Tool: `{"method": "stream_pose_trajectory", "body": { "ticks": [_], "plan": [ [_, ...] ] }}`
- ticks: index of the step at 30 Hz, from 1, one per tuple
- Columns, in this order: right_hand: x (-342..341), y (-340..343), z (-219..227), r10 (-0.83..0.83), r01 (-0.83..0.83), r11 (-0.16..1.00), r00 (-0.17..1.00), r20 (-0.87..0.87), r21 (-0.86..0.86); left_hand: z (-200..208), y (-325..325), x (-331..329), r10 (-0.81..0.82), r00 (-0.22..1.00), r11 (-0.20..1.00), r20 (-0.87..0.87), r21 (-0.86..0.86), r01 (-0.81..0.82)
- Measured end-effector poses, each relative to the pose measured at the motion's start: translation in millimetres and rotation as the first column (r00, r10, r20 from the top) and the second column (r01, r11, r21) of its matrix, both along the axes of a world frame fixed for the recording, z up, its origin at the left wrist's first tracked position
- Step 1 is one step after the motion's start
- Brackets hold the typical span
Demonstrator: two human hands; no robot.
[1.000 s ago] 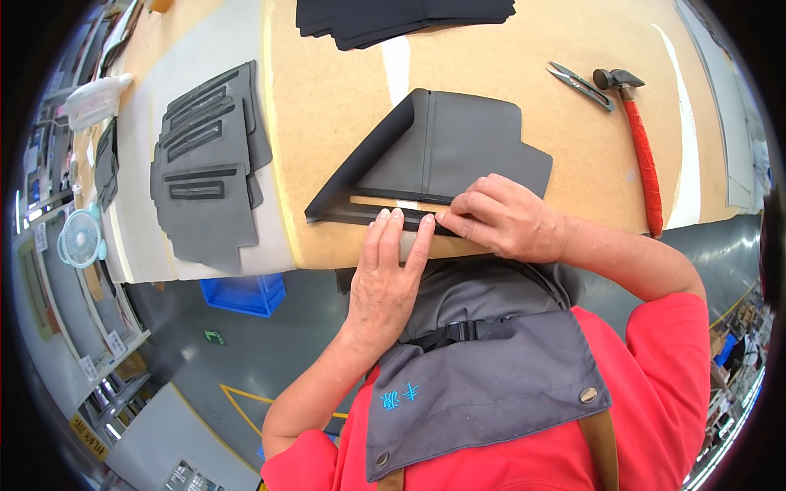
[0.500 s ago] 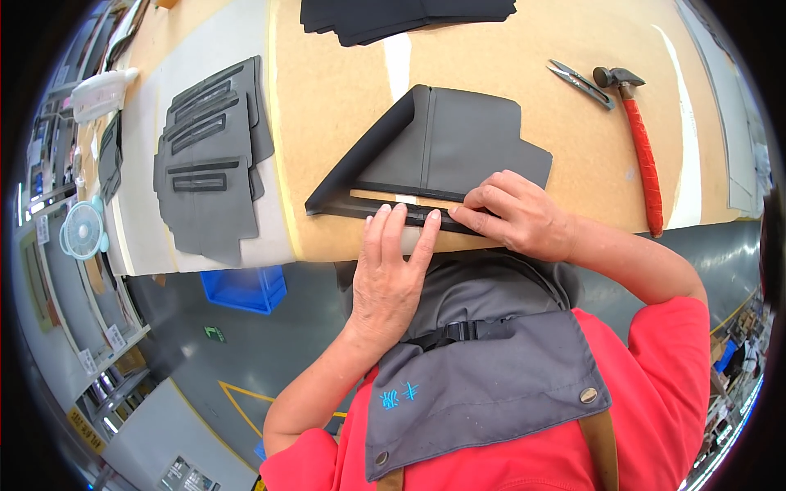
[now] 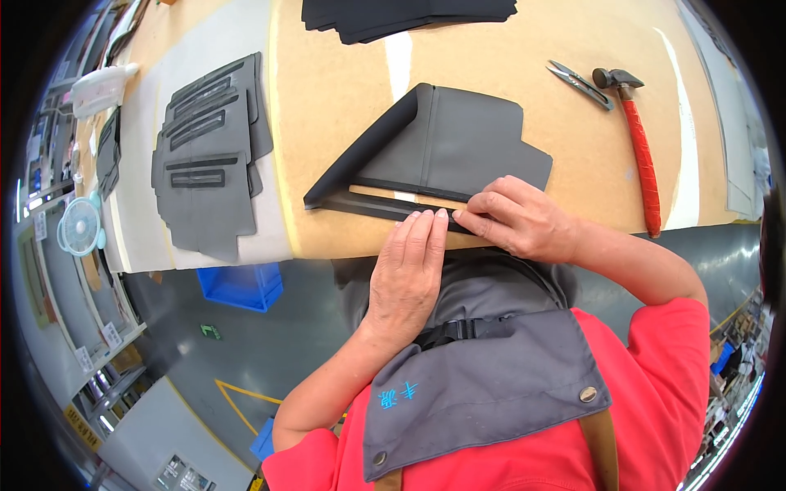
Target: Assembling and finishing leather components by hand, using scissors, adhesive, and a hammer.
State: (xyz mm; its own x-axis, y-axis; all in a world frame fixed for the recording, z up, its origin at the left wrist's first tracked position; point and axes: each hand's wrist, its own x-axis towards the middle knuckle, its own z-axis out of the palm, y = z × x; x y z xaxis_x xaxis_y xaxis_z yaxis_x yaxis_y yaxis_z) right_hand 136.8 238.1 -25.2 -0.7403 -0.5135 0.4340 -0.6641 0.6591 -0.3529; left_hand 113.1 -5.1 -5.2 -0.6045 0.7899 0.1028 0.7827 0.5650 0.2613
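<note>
A dark grey leather-like panel (image 3: 475, 135) lies on the table at its near edge, its left corner folded over. A long slot runs along the near side, with a narrow strip bordering it. My left hand (image 3: 406, 274) rests on that strip with its fingers stretched out side by side, tips pressing the edge. Just to the right, my right hand (image 3: 521, 219) has thumb and bent fingers pinched on the same strip. The two hands' fingertips nearly meet. My right hand hides the panel's near right part.
Grey slotted panels (image 3: 209, 164) lie stacked on the left. A black stack (image 3: 409, 18) is at the far edge. Thread snips (image 3: 580, 84) and a red-handled hammer (image 3: 643, 159) lie at right. Below the table sits a blue bin (image 3: 241, 286).
My left hand has slid right along the strip, its fingers drawing together, closer to my right hand. The right hand stays pinched in nearly the same place.
</note>
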Motion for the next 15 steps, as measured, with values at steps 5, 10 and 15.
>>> {"method": "stream_pose_trajectory", "body": {
  "ticks": [5,10,15],
  "plan": [
    [3.8,4.1,-1.6,-0.043,0.049,0.996,0.996,0.079,-0.068,5.4,4.0,1.4,-0.005,1.000,0.999,-0.028,-0.033,0.004],
    [5.3,5.7,1.0,0.003,-0.002,0.999,1.000,0.020,-0.036,4.7,5.6,2.2,-0.026,0.999,0.999,-0.022,-0.034,0.025],
    [8.1,10.7,0.5,-0.003,0.010,0.995,0.998,0.066,-0.102,4.5,8.3,4.6,-0.016,0.999,0.999,-0.046,-0.036,0.015]
  ]
}}
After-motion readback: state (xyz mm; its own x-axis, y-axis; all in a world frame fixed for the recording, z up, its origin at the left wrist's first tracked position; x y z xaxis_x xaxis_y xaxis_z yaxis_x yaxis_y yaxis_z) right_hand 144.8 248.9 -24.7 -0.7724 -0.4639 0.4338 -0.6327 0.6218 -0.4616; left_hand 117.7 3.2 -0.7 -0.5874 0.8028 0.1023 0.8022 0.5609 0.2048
